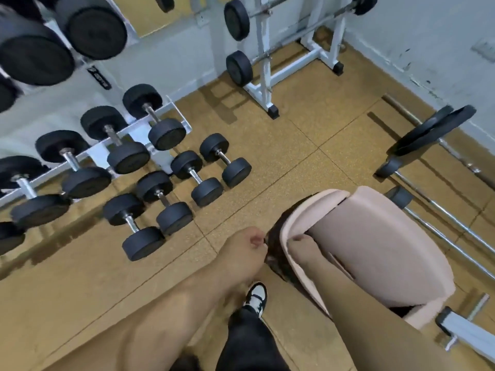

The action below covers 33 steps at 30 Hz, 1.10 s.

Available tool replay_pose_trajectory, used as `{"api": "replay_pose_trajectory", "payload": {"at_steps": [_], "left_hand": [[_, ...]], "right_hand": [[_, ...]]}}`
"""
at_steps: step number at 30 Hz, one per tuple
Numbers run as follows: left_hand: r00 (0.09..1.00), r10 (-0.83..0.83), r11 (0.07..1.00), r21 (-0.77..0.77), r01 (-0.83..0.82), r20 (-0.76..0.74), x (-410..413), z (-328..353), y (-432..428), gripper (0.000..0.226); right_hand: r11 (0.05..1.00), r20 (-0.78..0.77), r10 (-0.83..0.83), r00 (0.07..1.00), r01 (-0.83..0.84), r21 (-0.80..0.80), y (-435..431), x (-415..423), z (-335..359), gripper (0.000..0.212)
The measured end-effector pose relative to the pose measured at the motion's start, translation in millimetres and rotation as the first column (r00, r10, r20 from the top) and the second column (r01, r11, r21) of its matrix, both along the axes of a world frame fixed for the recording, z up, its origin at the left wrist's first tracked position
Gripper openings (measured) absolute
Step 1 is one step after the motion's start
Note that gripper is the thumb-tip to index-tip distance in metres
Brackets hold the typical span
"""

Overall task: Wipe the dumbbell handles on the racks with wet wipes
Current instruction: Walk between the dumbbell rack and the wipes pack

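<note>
Floor [308, 162] of tan speckled tiles with dark seams, which we saw meeting pale grey-blue walls [417, 33]. In the corner we found a white barbell stand [263, 76] carrying black plates [237, 20]; chrome bars [442, 208] lay along the right-hand wall under even light.

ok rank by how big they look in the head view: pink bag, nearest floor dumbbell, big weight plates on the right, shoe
1. pink bag, largest, though closest to the camera
2. nearest floor dumbbell and big weight plates: about alike, unranked
3. shoe, smallest, partly hidden
</note>
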<state>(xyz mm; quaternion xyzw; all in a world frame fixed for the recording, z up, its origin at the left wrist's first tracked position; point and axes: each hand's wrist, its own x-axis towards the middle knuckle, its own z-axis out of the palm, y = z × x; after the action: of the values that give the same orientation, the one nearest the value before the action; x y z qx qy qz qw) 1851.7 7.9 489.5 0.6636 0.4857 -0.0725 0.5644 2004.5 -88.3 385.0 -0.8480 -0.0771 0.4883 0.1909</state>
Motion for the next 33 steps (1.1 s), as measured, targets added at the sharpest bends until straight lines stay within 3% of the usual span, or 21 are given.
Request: {"api": "replay_pose_trajectory", "payload": {"at_steps": [6,8,12,17,22,27,33], "left_hand": [[0.963,0.263,0.965,-0.024,-0.262,0.059,-186.8,19.8,40.8,0.027],[0.915,0.394,0.919,-0.024,-0.393,0.087,-279.4,24.7,45.6,0.025],[0.790,0.595,0.789,0.083,-0.609,0.148,-448.4,36.5,46.7,0.018],[0.551,0.817,0.532,0.147,-0.834,0.172,-637.9,48.8,37.9,0.023],[0.233,0.956,0.204,0.165,-0.965,0.180,-805.4,43.8,21.8,0.023],[-0.075,0.984,-0.090,0.088,-0.992,0.164,-929.7,27.0,11.8,0.018],[-0.391,0.904,-0.402,0.036,-0.915,0.175,-1075.4,22.2,21.3,0.014]], "right_hand": [[0.973,-0.092,0.183,0.979,-0.167,0.157,114.2,-181.1,86.5,0.016],[0.948,-0.093,0.263,0.960,-0.239,0.212,144.8,-265.3,110.7,0.008],[0.875,-0.124,0.433,0.893,-0.383,0.296,188.9,-436.2,140.7,0.015],[0.691,-0.173,0.705,0.688,-0.610,0.388,219.6,-654.3,165.8,0.018],[0.458,-0.167,0.888,0.429,-0.783,0.422,236.2,-852.4,169.0,0.019],[0.229,-0.174,0.970,0.169,-0.875,0.427,251.2,-1011.2,160.4,0.018],[0.064,-0.175,0.984,-0.015,-0.900,0.432,277.7,-1193.8,142.3,0.018]]}}
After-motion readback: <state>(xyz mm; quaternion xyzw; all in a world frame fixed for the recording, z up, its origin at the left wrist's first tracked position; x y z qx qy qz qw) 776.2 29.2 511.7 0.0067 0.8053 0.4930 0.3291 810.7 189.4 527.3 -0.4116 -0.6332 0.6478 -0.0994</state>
